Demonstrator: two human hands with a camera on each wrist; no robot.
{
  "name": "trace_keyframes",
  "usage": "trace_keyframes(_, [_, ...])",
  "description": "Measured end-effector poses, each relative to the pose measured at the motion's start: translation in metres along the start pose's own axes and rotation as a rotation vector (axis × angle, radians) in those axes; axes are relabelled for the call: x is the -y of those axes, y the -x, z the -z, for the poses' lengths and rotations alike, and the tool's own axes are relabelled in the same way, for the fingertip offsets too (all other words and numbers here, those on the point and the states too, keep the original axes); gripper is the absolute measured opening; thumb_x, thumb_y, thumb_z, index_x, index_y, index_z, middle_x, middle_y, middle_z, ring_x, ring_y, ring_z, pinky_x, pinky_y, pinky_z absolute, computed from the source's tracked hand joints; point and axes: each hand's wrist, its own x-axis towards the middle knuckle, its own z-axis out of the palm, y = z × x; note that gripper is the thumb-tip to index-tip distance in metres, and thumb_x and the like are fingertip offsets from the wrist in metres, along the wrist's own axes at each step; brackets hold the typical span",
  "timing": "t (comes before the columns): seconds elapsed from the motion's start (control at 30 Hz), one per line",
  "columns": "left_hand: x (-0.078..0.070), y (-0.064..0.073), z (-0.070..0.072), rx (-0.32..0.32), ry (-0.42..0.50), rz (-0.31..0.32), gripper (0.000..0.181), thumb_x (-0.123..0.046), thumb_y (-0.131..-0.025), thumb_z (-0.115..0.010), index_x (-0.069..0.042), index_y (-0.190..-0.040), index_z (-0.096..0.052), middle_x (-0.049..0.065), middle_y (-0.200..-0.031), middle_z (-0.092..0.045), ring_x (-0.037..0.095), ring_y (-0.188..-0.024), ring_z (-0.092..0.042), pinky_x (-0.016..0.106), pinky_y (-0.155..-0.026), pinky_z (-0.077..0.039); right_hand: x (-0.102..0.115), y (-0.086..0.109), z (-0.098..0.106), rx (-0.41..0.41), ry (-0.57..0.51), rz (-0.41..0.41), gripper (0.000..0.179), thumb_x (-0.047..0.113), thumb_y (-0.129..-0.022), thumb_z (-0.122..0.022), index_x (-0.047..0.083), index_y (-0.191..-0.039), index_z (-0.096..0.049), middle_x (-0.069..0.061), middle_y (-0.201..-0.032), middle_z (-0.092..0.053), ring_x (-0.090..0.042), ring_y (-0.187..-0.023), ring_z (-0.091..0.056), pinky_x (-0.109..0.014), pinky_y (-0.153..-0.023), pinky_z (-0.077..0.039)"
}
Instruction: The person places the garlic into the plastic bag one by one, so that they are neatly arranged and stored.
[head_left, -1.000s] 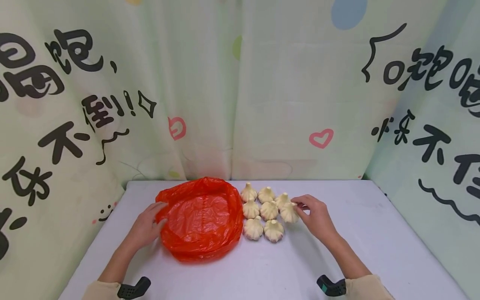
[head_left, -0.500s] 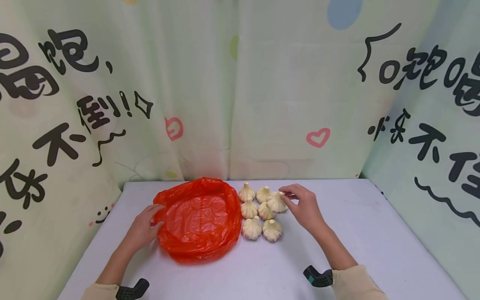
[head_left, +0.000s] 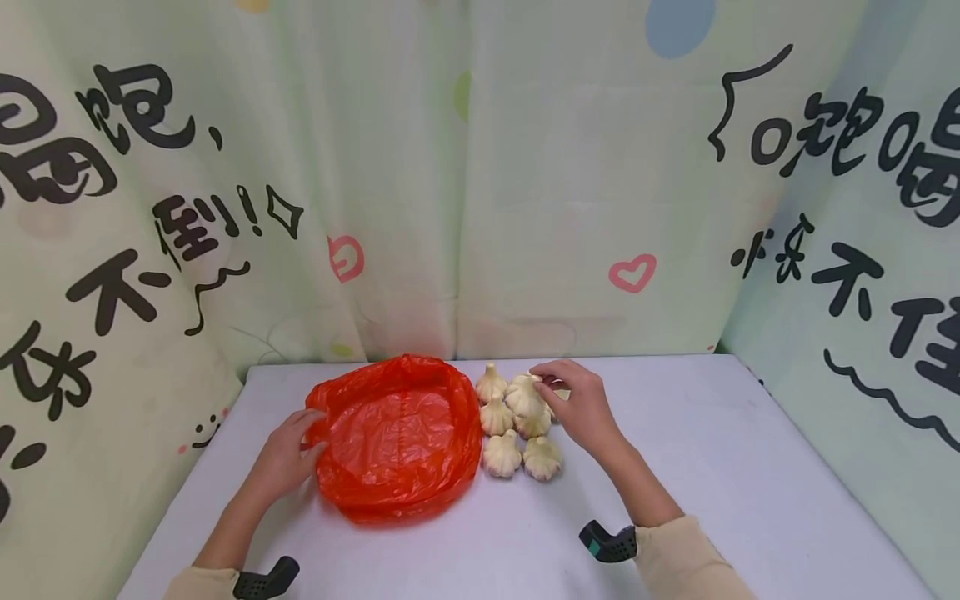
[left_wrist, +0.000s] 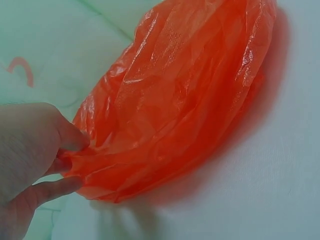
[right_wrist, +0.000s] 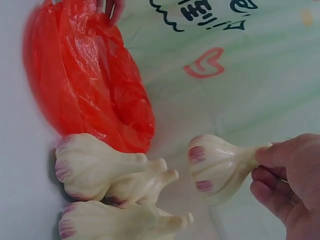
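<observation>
A red plastic bag stands spread with its mouth up on the white table. My left hand holds its left rim; in the left wrist view thumb and fingers meet the crumpled plastic. By the stem, my right hand pinches a garlic bulb, cream with purple streaks, raised above the others. Several more garlic bulbs sit in a cluster right beside the bag, stems mostly upward. The raised bulb and right hand partly cover the ones behind them.
The white table runs up to a pale printed curtain at the back and sides. A black strap-on device is on the right wrist and another black device on the left.
My right hand has lifted the garlic bulb and carried it left over the cluster, toward the bag. The left hand stays at the bag's rim. The head view has shifted slightly.
</observation>
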Motion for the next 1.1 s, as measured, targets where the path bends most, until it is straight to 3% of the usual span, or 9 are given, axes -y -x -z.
trace_keyframes(0.77, [0.0, 0.0, -0.001, -0.004, 0.024, 0.056, 0.047, -0.01, -0.091, -0.063, -0.002, -0.135, -0.049, 0.023, -0.137, -0.046, 0.039, -0.12, -0.051, 0.048, -0.087, -0.057, 0.025, -0.011, -0.038, 0.12, -0.074, -0.026, 0.021, 0.004, -0.086, -0.07, 0.005, -0.107, -0.072, -0.006, -0.102, -0.071, -0.017, -0.087, -0.067, -0.032, -0.079, -0.06])
trace_keyframes(1.1, [0.0, -0.001, 0.0, -0.015, 0.023, 0.048, 0.046, -0.009, -0.092, -0.062, -0.001, -0.135, -0.05, 0.023, -0.138, -0.046, 0.04, -0.121, -0.05, 0.048, -0.087, -0.057, 0.033, -0.013, -0.054, 0.121, -0.127, 0.036, 0.019, 0.001, -0.083, -0.072, 0.006, -0.102, -0.072, -0.004, -0.094, -0.069, -0.015, -0.083, -0.066, -0.029, -0.075, -0.061])
